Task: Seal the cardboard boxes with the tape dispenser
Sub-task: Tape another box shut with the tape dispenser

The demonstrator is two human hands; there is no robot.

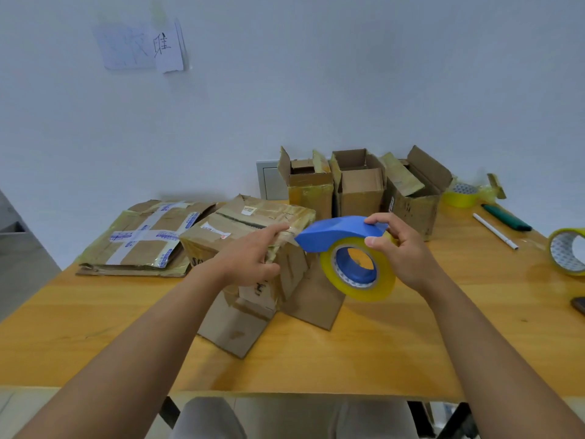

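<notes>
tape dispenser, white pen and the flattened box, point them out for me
tape dispenser (340,231), head view, on its blue top cover
white pen (495,231), head view, mid-barrel
flattened box (142,239), head view, on its taped top face

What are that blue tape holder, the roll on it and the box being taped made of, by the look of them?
The blue tape dispenser, held in the right hand, looks like moulded plastic: smooth, evenly coloured, slightly matte. Its yellowish tape roll seems to be glossy clear film, tinted by its layers. The brown box under the left hand is worn cardboard, creased, with shiny old tape.
</notes>
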